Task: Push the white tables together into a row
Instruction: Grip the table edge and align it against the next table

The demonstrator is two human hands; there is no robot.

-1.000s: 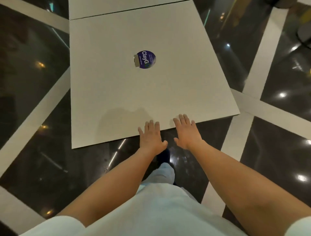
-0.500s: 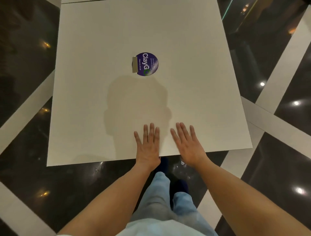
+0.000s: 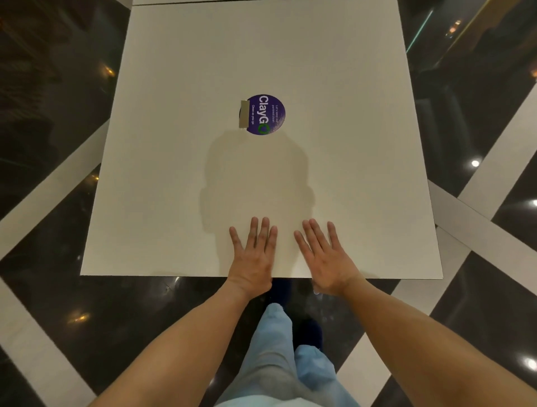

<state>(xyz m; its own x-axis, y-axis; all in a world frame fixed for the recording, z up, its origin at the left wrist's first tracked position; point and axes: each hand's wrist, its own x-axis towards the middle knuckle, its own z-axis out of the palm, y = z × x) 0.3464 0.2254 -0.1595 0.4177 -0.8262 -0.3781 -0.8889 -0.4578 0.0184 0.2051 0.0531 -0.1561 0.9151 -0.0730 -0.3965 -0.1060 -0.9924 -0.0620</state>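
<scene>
Left hand and right hand lie open, flat on the table; uneven pressure could skew it against the far table.

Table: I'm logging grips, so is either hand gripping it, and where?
Nothing is gripped. The left hand and right hand lie flat, open, on the table near its near edge.

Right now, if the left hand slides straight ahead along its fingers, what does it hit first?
Probably the round purple ClayGo sticker on the white square table: the left hand lies flat, fingers pointing at it, only bare tabletop between.
</scene>
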